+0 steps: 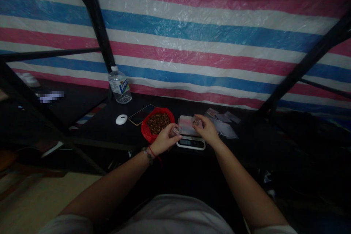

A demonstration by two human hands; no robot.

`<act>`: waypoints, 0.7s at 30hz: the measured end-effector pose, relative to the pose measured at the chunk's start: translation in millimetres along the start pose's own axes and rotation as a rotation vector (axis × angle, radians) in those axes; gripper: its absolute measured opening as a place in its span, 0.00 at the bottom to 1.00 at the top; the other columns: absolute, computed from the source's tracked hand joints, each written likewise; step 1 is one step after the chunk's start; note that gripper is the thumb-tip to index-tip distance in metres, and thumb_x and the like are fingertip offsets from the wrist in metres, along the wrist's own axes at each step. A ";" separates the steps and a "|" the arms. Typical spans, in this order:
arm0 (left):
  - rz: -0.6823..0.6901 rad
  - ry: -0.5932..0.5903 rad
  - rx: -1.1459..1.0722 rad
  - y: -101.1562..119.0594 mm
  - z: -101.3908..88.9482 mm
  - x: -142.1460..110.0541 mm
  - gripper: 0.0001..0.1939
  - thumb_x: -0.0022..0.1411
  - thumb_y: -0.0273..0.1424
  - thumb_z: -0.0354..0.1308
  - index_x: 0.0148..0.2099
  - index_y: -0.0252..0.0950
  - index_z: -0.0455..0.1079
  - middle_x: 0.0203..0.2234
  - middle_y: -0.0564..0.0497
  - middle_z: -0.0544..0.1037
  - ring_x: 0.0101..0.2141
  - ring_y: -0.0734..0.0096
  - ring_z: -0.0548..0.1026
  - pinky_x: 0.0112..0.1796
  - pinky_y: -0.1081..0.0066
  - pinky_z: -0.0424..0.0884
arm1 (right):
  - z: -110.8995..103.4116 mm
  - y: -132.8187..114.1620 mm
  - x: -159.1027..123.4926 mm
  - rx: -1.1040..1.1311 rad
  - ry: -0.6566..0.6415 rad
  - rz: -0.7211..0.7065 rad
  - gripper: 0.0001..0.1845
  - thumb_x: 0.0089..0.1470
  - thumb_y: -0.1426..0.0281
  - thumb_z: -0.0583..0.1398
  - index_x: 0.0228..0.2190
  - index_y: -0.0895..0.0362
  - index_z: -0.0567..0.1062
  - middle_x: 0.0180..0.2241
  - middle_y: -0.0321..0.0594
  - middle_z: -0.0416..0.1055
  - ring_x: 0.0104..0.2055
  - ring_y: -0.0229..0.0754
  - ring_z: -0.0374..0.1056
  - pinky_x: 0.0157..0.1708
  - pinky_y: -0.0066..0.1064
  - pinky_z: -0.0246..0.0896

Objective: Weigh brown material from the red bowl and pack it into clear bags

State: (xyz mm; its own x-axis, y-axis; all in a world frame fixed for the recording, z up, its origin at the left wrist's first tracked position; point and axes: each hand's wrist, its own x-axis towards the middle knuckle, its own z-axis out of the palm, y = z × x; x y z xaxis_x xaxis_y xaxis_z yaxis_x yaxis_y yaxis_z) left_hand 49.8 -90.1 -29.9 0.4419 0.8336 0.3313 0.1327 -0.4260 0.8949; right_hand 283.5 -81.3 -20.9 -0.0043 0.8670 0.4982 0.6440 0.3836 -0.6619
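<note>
Head view: near the centre of the frame, the person's two hands are working just above a kitchen-type scale point(191, 142) that is sitting on a black table point(131, 135). The left hand point(163, 140) is curling its fingers and thumb around a small clear container point(175, 130), which is hovering by the scale's left edge. The right hand point(207, 130) is pinching a small clear piece point(195, 121) between thumb and fingers over the scale's pale platform; its exact form is staying too dim to tell. The two hands are keeping apart, with the platform showing between them. The scale's dark display is facing the lower side of the frame, its reading being too small to make out. Just left of the scale, a red bag point(146, 131) is standing open and holding brown bits point(158, 122). Farther left, a flat phone-like object point(139, 115) is lying against the bag's side, and a white oval object point(121, 119) is resting near it. A clear bottle point(120, 87) is standing upright at left of centre, near a black frame post point(98, 25). Right of the scale, clear plastic bags point(225, 128) are lying in a loose, overlapping spread. Behind everything, a striped sheet point(192, 40) is hanging across the upper frame.
</note>
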 end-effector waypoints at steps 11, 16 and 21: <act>0.074 -0.011 0.259 13.4 1.6 -7.8 0.24 0.54 0.40 0.61 0.50 0.34 0.63 0.39 0.48 0.73 0.39 0.64 0.72 0.42 0.66 0.68 | -12.3 -68.9 -17.8 0.125 -0.226 -0.226 0.16 0.48 0.72 0.63 0.42 0.55 0.73 0.43 0.43 0.70 0.48 0.45 0.67 0.51 0.43 0.61; 0.114 -0.031 0.243 18.4 1.7 -9.1 0.24 0.54 0.40 0.61 0.50 0.34 0.63 0.40 0.47 0.73 0.40 0.63 0.72 0.42 0.65 0.68 | -16.9 -73.9 -20.7 0.185 -0.317 -0.179 0.22 0.49 0.72 0.63 0.48 0.52 0.72 0.47 0.45 0.69 0.48 0.45 0.67 0.48 0.41 0.65; 0.135 -0.062 0.183 19.0 3.6 -10.4 0.23 0.55 0.39 0.60 0.50 0.34 0.63 0.40 0.46 0.73 0.39 0.64 0.72 0.42 0.66 0.68 | -16.3 -76.4 -21.9 0.226 -0.323 -0.117 0.18 0.49 0.72 0.63 0.44 0.55 0.72 0.43 0.43 0.72 0.42 0.42 0.69 0.44 0.38 0.66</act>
State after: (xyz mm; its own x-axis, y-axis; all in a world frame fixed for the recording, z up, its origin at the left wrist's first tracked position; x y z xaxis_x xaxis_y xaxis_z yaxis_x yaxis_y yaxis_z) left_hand 50.9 -108.1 -17.4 0.5194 0.7442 0.4201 0.2248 -0.5932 0.7730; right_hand 246.9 -134.8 27.9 -0.3308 0.8547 0.4001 0.4403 0.5148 -0.7356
